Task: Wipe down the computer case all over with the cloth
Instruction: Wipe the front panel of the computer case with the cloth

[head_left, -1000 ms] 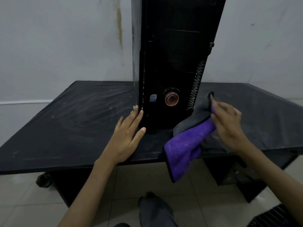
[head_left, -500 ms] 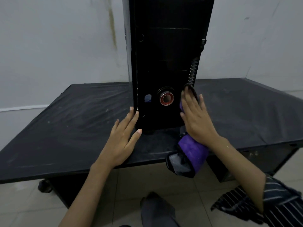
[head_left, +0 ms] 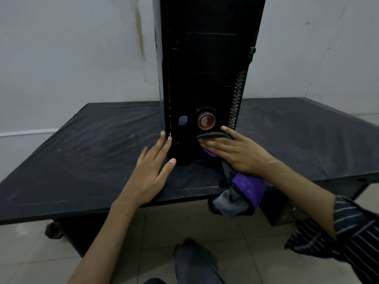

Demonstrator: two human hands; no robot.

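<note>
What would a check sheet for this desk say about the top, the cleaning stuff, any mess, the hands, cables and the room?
Surface: black table, with pale dusty streaks.
Job's things: black case stands upright on the table; purple-grey cloth is pressed to its lower front, with its tail hanging over the table edge.
Clutter: nothing seen.
Hands: left hand is flat, fingertips on the case's left edge; right hand is flat on the cloth.
Cables: nothing seen.
Surroundings: stained white wall, tiled floor.
</note>
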